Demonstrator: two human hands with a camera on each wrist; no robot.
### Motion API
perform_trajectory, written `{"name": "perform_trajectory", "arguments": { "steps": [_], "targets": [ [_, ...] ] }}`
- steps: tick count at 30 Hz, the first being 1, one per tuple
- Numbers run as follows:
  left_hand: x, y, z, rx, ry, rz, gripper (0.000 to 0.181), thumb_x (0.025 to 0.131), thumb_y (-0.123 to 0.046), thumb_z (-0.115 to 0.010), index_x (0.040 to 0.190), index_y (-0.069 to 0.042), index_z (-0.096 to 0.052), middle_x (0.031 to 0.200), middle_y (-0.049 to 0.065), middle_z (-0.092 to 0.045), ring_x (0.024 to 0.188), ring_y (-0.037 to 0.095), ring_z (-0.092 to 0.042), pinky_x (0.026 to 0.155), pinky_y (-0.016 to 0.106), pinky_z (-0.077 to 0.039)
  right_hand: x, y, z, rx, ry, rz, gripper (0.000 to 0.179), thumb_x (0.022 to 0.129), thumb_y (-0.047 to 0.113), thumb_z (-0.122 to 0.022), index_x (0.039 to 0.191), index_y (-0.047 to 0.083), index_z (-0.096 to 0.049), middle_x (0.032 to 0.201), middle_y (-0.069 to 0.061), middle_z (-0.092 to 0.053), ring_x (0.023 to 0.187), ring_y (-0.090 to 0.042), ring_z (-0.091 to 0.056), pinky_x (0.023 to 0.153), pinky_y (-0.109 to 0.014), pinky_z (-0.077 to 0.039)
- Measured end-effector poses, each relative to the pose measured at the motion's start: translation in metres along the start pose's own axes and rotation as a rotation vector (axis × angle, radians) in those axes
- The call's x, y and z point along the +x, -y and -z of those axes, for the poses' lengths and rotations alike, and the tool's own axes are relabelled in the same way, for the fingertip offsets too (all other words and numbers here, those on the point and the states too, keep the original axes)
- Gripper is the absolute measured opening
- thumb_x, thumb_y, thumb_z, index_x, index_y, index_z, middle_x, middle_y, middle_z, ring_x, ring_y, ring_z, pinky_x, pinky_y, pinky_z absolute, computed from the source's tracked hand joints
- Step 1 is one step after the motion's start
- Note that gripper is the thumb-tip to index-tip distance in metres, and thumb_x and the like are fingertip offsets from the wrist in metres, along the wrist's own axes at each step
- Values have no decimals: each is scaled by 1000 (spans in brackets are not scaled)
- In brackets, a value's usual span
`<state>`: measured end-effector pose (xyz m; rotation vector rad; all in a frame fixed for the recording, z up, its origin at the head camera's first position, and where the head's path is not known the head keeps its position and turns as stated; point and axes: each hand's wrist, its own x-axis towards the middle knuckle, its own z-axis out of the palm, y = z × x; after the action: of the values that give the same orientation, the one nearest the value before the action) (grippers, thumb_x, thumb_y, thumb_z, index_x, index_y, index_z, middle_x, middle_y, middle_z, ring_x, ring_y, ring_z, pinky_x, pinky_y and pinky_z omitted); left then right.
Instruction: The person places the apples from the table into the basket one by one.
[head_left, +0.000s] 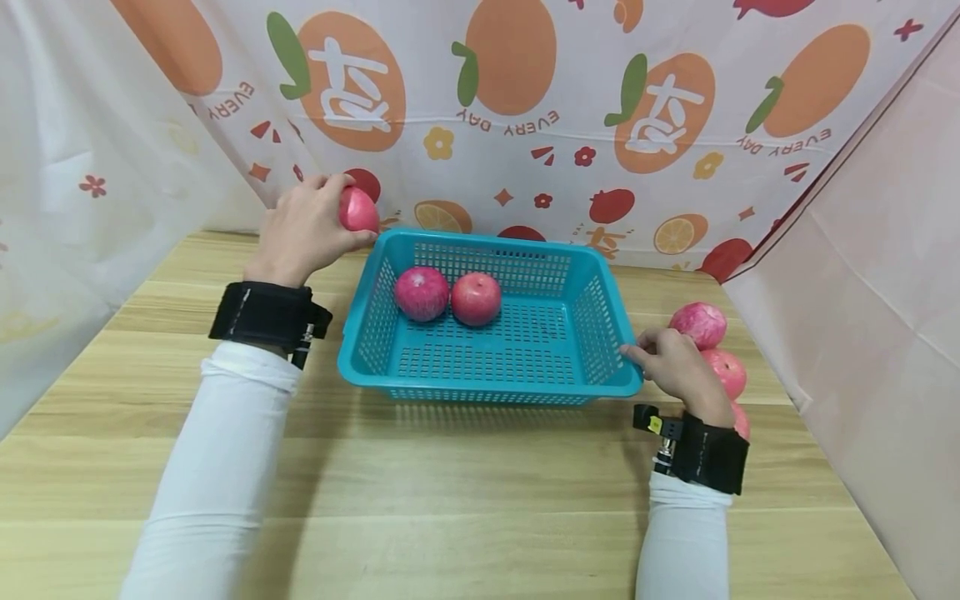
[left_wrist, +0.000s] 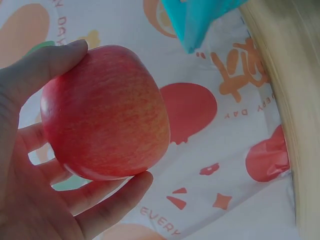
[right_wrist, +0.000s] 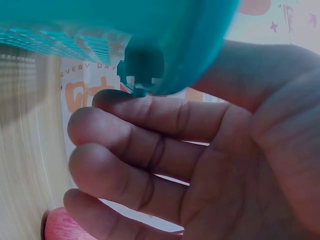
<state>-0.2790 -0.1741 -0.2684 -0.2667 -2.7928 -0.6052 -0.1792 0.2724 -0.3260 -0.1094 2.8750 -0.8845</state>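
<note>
In the head view my left hand (head_left: 303, 221) grips a red apple (head_left: 358, 209) above the table, just outside the basket's left back corner. The left wrist view shows this apple (left_wrist: 107, 112) between the thumb and the curled fingers. A blue plastic basket (head_left: 491, 390) sits in the middle. Inside it, towards the left, a darker pinkish-red apple (head_left: 422, 293) and a red apple (head_left: 476, 299) lie side by side. My right hand (head_left: 678, 367) holds the basket's right rim near the front corner, its thumb over the rim (right_wrist: 200, 50) and curled fingers beneath.
Several more apples (head_left: 699, 325) lie in a row on the wooden table (head_left: 465, 500), just right of my right hand and partly hidden by it. A white curtain (head_left: 570, 137) with fruit prints hangs behind the basket. Pale sheets close off both sides.
</note>
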Motion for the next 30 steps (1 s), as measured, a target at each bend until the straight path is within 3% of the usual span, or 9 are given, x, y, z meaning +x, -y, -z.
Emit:
{"name": "perform_trajectory", "arguments": {
  "steps": [9,30],
  "targets": [
    [5,-12,-4,-4,-10,-47,75,87,-27,-79,149,-2,-44,140,30,-47,118,52,-49,91,72,-48,0,-1,0,-1,-4,-6,30,104,21,-60,108,-8,-67,82,-10,-67,78,-27,-61,69,-31,-52],
    [7,-22,-9,22,5,-65,74,87,-31,-78,147,-1,-46,138,30,-49,116,51,-50,88,71,-49,1,-2,0,4,-5,-6,31,104,21,-60,108,-8,-67,82,-10,-67,82,-33,-64,70,-32,-53]
  ]
}}
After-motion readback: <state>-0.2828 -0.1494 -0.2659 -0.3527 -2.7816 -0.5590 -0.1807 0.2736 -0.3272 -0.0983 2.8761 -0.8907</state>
